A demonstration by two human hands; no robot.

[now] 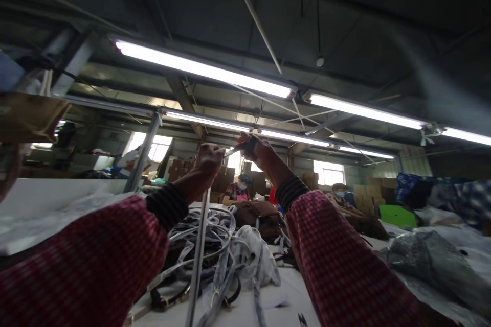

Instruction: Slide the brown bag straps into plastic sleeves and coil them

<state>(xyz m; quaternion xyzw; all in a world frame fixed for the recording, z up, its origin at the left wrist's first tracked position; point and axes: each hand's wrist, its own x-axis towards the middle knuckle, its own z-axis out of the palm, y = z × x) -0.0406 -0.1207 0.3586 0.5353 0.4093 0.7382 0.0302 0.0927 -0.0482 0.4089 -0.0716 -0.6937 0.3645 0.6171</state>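
Just left of centre, a pale strap (200, 250) hangs from the closed left hand (209, 159) past tangled straps (222, 256); at centre, the right hand (258, 149) is at its upper end, grip unclear. Steady tension between both hands should keep it untwisted.

From the head, one view looks forward and upward, over close sleeves (337, 260), toward ceiling lights (203, 68).

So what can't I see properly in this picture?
Head view, right hand: small and blurred, exact grip unclear.
Head view, pale strap: lower end cut off by the bottom edge.
Head view, left hand: it hides the strap inside it.
Head view, cardboard boxes: any writing is too small and far.
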